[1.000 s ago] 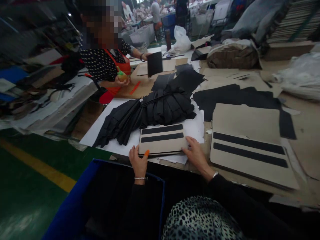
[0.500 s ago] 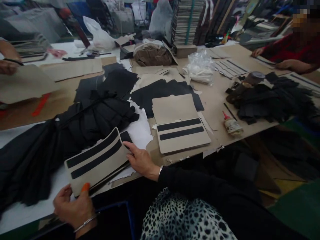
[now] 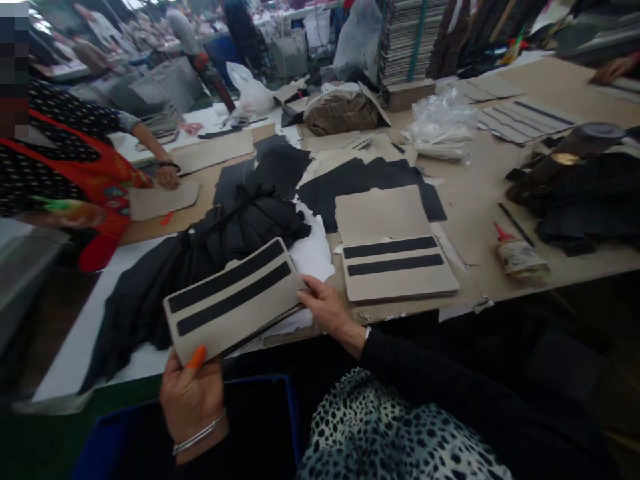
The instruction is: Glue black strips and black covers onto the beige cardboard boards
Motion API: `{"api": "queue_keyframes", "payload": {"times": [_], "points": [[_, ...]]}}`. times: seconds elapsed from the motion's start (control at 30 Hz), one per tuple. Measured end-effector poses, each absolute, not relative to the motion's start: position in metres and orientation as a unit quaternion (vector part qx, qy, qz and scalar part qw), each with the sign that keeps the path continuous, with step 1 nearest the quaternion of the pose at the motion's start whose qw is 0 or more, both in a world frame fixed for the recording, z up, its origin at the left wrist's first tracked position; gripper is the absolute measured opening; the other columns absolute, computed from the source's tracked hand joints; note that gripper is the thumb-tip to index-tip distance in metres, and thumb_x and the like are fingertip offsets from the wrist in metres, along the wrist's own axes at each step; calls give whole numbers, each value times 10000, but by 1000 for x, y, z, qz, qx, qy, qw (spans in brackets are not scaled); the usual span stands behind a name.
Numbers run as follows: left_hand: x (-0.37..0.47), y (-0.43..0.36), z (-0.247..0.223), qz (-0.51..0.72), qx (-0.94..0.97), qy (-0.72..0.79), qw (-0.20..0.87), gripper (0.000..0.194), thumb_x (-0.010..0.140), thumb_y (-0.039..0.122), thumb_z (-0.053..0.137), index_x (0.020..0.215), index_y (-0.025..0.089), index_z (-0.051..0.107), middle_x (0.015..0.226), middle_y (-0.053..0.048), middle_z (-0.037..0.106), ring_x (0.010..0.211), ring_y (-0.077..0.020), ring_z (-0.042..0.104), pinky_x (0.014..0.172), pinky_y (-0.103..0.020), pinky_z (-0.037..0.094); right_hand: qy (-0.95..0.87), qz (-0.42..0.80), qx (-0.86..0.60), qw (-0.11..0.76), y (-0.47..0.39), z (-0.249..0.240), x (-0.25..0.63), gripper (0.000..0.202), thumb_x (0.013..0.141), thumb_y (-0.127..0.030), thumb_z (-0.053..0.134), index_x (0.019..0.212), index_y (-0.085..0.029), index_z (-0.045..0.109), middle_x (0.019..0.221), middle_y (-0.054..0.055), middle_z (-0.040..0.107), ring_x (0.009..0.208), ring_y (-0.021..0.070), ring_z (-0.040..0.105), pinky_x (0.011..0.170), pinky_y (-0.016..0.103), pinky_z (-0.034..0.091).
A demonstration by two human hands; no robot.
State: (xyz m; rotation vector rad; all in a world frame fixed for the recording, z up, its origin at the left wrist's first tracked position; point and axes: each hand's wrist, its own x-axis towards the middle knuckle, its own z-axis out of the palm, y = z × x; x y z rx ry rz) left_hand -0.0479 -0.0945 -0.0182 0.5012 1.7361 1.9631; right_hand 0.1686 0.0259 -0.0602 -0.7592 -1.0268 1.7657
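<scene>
Between my two hands is a beige panel (image 3: 235,310) with rounded corners and two black strips across it, tilted above the table edge. My left hand (image 3: 193,393) grips its lower left corner, the thumb wearing an orange cover and lying on top. At the right edge my right hand (image 3: 330,310) pinches the panel between thumb and fingers. Just right of that hand, a stack of similar striped panels (image 3: 400,283) lies on the table, with a plain beige panel (image 3: 380,210) behind it. Black fabric strips (image 3: 200,260) are heaped beyond the held panel.
A glue bottle (image 3: 520,257) with a red tip lies right, near dark strips (image 3: 590,200). Black sheets (image 3: 370,187) and a plastic bag (image 3: 443,123) are farther back. At left a co-worker in a red apron (image 3: 100,180) handles a beige piece (image 3: 165,200). A blue-rimmed bin (image 3: 250,427) is below.
My view has swung left, bringing the co-worker's apron into sight. The held panel is raised slightly and turned flatter toward me, both hands still on it.
</scene>
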Motion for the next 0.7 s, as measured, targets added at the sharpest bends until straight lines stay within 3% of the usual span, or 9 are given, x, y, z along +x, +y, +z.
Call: {"api": "queue_keyframes", "payload": {"times": [0.13,0.23,0.33,0.43,0.7], "points": [[-26,-91,1,756,156,565,291,395,745,152,727,1118,276,687,1162,4,753,1159,-218,670,1114,-436,487,-305,783,-314,442,21,-48,197,468,739,-347,809,1190,-286,701,1143,-3,741,959,194,676,833,328,577],[-13,-87,6,776,154,530,305,418,788,123,693,1165,303,678,1221,6,744,1188,-197,663,1128,-422,472,-245,823,-270,436,19,-41,215,499,758,-348,810,1235,-324,663,1194,-10,729,998,199,691,898,355,574],[4,-83,7,777,140,508,344,409,812,114,660,1169,314,678,1217,11,749,1163,-187,679,1092,-403,507,-189,838,-240,452,16,-36,227,422,798,-362,781,1200,-322,660,1165,-7,743,1017,221,702,943,419,569],[21,-80,4,757,142,495,401,412,813,117,661,1177,311,675,1195,7,758,1116,-189,701,1044,-389,545,-143,826,-253,483,18,-39,235,298,816,-356,771,1088,-257,704,1132,25,760,1075,243,692,958,412,568],[42,-70,-3,756,116,440,470,361,774,41,677,1052,270,692,1111,12,776,1047,-167,719,971,-354,580,-31,812,-268,517,26,-45,257,244,832,-221,751,1074,-217,718,1041,20,787,930,199,730,781,311,626]]}}
